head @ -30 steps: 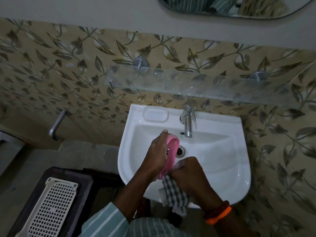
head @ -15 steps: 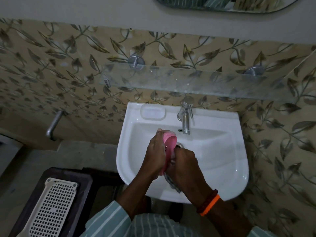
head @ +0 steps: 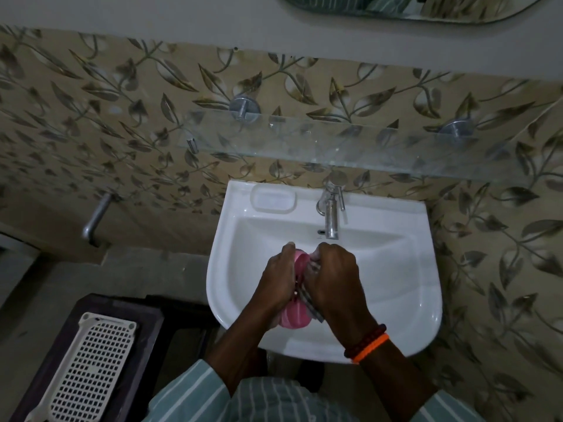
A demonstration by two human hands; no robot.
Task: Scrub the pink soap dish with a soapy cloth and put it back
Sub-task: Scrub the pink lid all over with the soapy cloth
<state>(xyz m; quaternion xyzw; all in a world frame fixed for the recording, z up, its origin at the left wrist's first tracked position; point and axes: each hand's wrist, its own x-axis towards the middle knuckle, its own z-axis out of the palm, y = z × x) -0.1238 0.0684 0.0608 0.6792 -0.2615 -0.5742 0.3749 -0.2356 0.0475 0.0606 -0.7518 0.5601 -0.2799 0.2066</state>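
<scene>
My left hand (head: 278, 280) clamps the pink soap dish (head: 293, 318) on edge over the white basin (head: 405, 287), so drips land inside. My right hand (head: 333, 277) closes around the checked cloth (head: 308, 298), pressing it against the dish's face. The basin's moulded soap recess (head: 273, 201) beside the steel tap (head: 331, 216) sits vacant, probably for its return.
</scene>
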